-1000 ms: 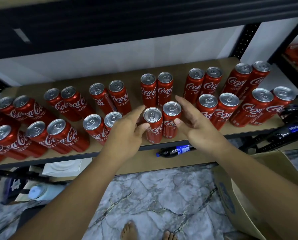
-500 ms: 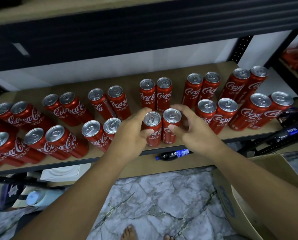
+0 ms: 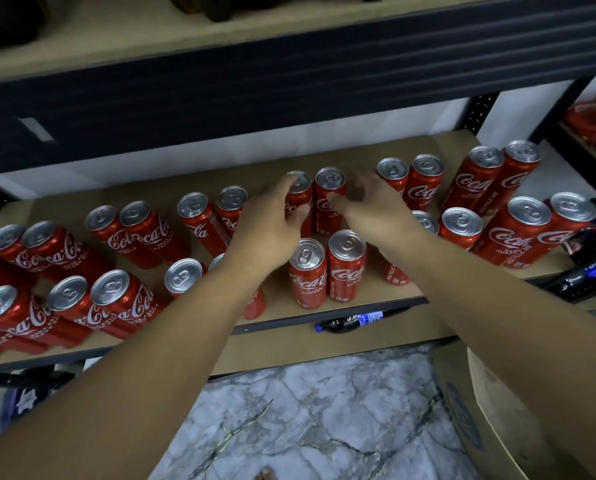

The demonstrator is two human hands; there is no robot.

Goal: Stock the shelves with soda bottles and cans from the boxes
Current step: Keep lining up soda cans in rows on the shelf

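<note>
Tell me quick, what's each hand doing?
Left hand: holds a back-row can.
Right hand: touches the next can; grip unclear, blurred.

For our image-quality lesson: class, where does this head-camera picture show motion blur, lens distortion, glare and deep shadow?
Head view: motion blur smears the left hand and right hand at the back cans, leaving their grip unclear; wide-angle distortion leans the far-left cans outward; front can tops show soft glare; the upper shelf beam lies in shadow.

Red Coca-Cola cans [image 3: 345, 268] with silver tops stand upright in pairs across the brown shelf [image 3: 134, 197].
</note>
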